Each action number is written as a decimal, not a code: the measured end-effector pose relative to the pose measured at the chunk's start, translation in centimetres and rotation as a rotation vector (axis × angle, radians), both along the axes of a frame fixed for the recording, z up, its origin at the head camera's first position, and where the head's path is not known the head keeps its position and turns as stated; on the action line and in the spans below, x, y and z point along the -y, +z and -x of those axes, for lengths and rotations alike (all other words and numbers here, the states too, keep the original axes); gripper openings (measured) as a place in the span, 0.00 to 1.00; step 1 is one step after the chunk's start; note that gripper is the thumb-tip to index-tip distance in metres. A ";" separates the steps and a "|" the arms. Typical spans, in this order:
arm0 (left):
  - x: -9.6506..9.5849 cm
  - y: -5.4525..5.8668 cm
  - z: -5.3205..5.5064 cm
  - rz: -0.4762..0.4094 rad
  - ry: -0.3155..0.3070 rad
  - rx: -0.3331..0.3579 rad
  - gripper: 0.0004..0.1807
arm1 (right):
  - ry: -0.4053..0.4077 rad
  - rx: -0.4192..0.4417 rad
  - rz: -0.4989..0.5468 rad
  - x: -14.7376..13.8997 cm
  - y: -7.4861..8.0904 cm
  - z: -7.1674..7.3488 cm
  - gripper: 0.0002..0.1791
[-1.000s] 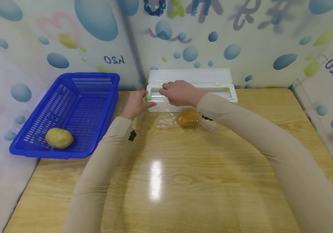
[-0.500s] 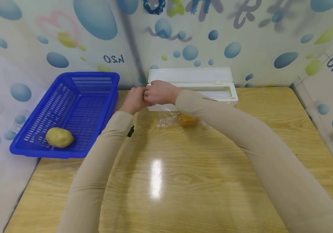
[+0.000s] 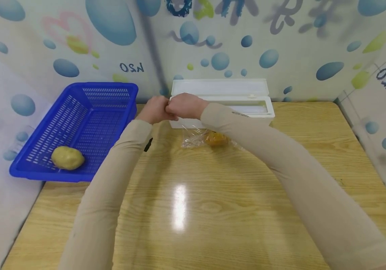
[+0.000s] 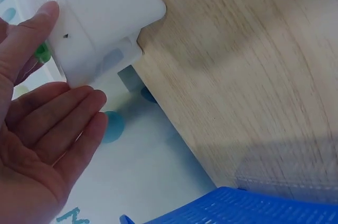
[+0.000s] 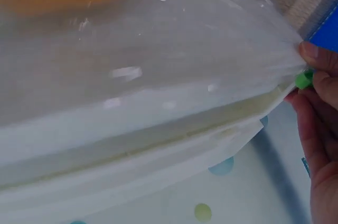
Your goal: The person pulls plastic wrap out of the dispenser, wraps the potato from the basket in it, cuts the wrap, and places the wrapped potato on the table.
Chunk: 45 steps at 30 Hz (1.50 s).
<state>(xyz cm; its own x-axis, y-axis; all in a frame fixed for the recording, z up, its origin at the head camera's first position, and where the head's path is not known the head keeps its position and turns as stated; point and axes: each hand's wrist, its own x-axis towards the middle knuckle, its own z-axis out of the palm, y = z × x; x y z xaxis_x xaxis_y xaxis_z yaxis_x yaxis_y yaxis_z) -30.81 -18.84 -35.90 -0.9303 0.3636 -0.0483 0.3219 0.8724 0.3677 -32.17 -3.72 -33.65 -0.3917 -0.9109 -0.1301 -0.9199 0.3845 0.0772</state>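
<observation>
The right hand (image 3: 187,105) pinches a green slider (image 5: 303,80); left hand (image 3: 155,108), fingers extended, touches the white box (image 4: 105,12) beside it; an orange bundle (image 3: 216,139) under clear film (image 3: 193,139) rests just short of the fingers; keeping film taut should favour a clean slide.

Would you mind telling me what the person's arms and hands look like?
The left sleeve and right sleeve are long, beige and creased. A small black piece, purpose unclear, shows by the left cuff. The left hand and right hand are bare.
</observation>
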 end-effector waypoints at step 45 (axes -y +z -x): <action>-1.7 1.7 0.4 0.198 0.012 0.085 0.23 | -0.065 -0.011 0.143 -4.9 -1.0 -0.3 0.08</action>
